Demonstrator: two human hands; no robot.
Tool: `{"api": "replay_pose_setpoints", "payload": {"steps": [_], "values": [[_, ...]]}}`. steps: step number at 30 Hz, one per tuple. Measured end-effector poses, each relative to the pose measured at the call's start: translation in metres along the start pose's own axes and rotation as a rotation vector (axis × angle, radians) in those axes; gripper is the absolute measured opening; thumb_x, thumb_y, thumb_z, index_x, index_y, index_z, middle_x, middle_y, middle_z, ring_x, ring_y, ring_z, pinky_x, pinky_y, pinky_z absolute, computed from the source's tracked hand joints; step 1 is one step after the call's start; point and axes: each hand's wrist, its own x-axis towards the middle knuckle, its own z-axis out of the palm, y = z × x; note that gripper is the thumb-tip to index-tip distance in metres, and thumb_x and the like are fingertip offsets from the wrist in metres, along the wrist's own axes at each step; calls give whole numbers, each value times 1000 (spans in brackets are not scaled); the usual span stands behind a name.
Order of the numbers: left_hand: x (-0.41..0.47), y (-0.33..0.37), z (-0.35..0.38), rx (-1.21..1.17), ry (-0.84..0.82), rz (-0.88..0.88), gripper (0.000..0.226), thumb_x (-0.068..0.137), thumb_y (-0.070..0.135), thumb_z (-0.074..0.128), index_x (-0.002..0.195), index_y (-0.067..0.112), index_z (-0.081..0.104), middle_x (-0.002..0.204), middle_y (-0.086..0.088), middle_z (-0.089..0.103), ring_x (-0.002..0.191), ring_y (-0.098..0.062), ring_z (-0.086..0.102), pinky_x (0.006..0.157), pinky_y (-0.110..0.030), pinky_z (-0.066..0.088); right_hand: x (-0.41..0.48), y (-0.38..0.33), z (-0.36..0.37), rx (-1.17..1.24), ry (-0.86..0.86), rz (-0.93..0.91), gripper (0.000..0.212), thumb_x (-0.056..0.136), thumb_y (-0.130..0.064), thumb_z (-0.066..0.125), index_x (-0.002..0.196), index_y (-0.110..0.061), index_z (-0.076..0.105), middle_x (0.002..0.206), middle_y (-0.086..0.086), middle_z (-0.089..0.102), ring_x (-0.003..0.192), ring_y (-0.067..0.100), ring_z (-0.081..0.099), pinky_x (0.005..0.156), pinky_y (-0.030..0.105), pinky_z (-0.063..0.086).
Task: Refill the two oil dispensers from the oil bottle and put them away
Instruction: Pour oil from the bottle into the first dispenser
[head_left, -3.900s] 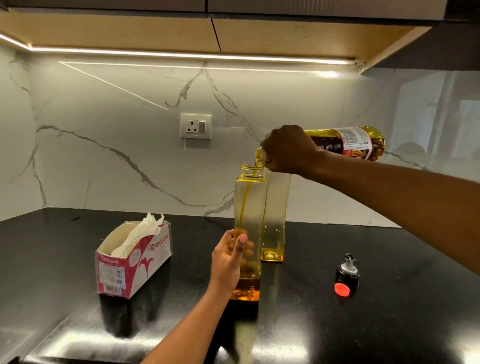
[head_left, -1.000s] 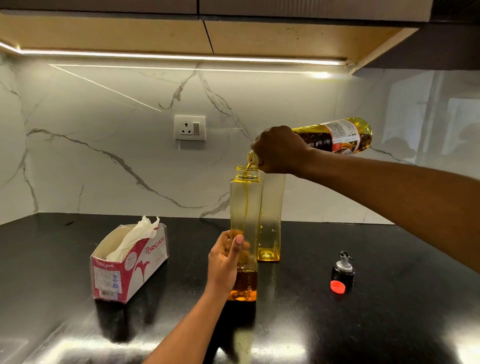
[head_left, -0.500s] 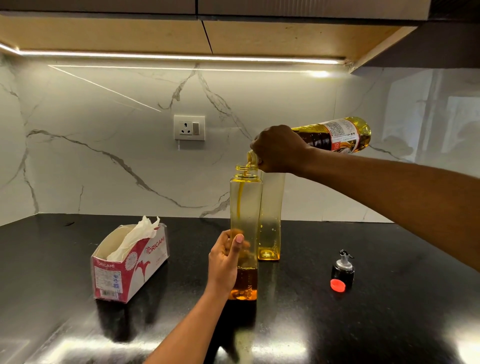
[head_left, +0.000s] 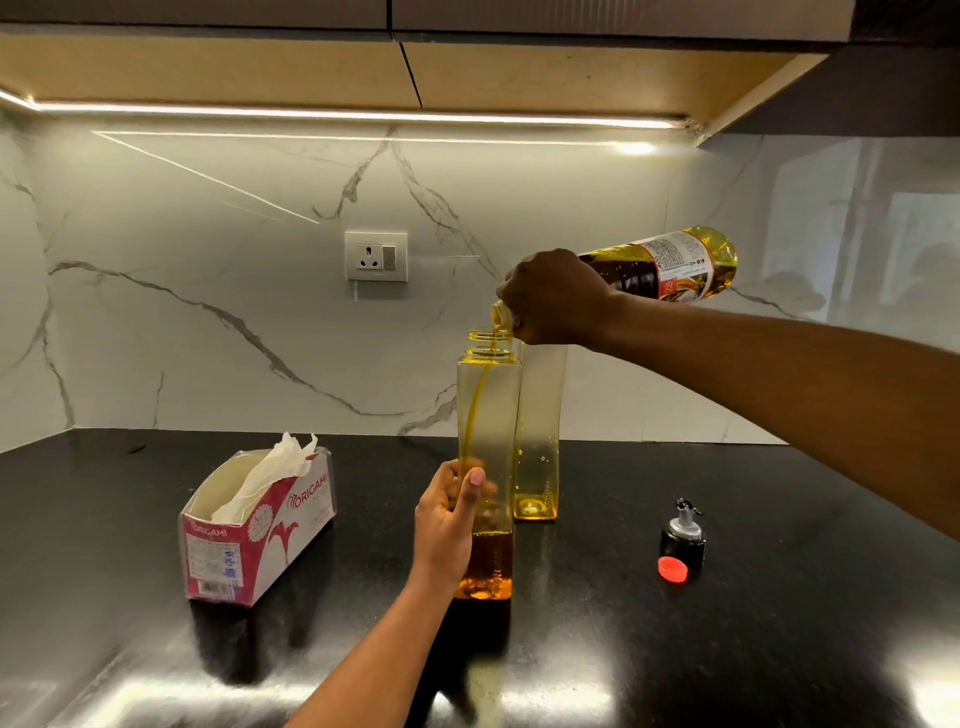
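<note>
While my right hand (head_left: 556, 296), fingers wrapped round the tilted oil bottle (head_left: 675, 265), pours into the near dispenser (head_left: 498, 415) that my left hand (head_left: 447, 525) grips on the surface (head_left: 779, 623), I fear a wobble sends the stream (head_left: 474, 415) past its mouth; the second dispenser (head_left: 537, 457) stands just behind.

A home kitchen is shown. A polished black table (head_left: 779, 649) is backed by a veined marble splashback (head_left: 208, 338), and wall cabinets (head_left: 519, 73) are underlit by a light strip (head_left: 363, 113).

Behind the right hand (head_left: 556, 299), rear dispenser (head_left: 537, 441) top and oil bottle (head_left: 680, 265) neck.
</note>
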Motion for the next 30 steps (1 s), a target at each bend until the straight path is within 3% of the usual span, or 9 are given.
{"api": "replay_pose_setpoints", "payload": {"steps": [30], "values": [[1,-2,0,58,-14,-3,79,61,87,54,101,19,61,82,-2,72,80,-21,71,82,-45,56,-1,0,-3,-8,-16,-14,28,88,-31,49,88,-11,68,86,6,69,81,26,66,61,27,36]]}}
